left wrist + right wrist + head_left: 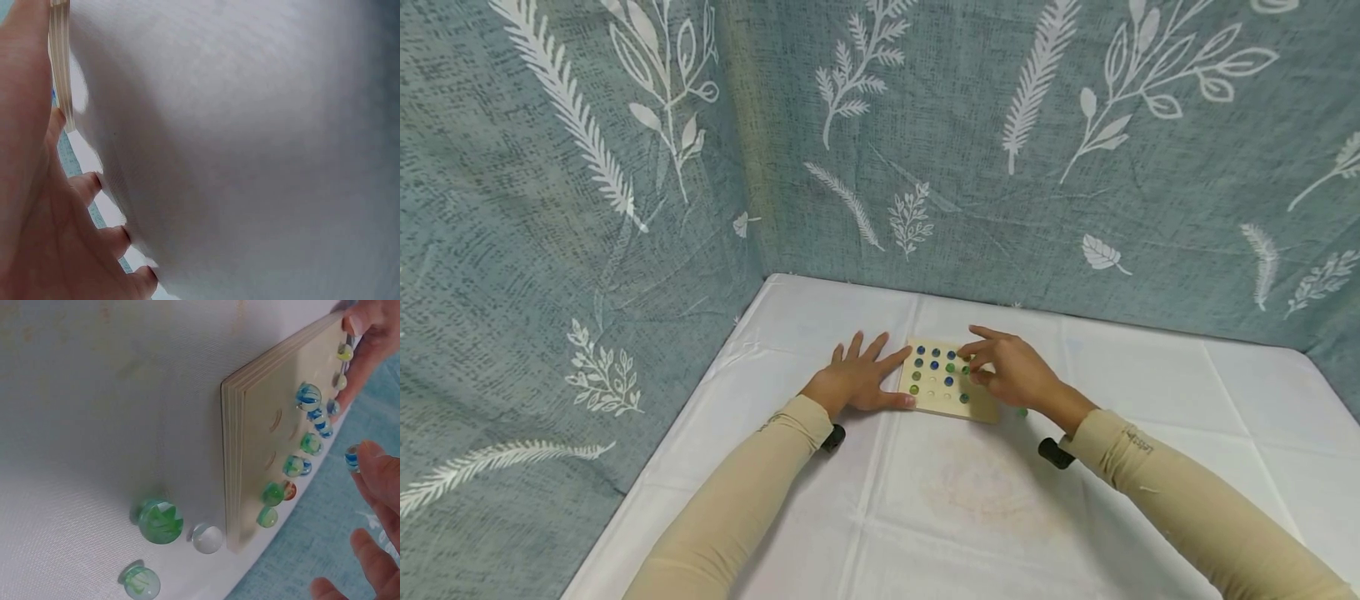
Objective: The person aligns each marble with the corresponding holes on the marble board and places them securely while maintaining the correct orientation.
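Note:
A square wooden board with rows of shallow round hollows lies flat on the table. Blue, green and yellowish glass marbles sit in many of the hollows, while a few hollows at the near side hold none. My left hand rests at the board's left edge, fingers spread, thumb and index finger touching it. Over the board's right side is my right hand, pinching a blue-striped marble between thumb and finger above the surface. The other fingers of that hand are partly extended.
Loose marbles lie on the white-covered table by the board's right side: a green marble, a clear marble and a pale green marble. A blue-green leaf-patterned curtain hangs behind and to the left.

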`<state>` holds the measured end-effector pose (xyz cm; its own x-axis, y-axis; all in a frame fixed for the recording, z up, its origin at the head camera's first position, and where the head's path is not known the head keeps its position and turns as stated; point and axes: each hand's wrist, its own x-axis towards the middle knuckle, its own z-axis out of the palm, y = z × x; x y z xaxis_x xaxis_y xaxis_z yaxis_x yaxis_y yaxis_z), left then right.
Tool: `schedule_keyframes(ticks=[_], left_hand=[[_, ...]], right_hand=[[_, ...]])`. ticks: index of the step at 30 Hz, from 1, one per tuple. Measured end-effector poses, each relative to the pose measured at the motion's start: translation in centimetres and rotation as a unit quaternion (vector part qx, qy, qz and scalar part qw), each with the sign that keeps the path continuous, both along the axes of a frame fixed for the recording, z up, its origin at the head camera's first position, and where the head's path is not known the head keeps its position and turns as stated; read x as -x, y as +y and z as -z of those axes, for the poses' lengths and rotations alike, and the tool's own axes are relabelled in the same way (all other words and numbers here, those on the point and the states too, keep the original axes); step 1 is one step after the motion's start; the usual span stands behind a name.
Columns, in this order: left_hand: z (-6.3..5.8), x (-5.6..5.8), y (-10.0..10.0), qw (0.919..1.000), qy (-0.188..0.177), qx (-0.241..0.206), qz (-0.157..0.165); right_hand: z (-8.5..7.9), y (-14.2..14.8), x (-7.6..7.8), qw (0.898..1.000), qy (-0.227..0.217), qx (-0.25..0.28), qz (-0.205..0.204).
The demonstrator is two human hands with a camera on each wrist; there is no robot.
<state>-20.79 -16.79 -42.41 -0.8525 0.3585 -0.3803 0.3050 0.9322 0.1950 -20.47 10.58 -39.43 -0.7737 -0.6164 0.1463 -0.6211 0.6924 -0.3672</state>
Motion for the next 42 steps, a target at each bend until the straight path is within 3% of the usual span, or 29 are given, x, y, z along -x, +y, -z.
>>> schedule_keyframes(ticks=[42], left_hand=[[0.2,-0.1,0.0,1.0000,0.008,0.001,0.001]], right_hand=[[-0.1,-2.2,0.6,1.000,0.003,-0.021,-0.016]])
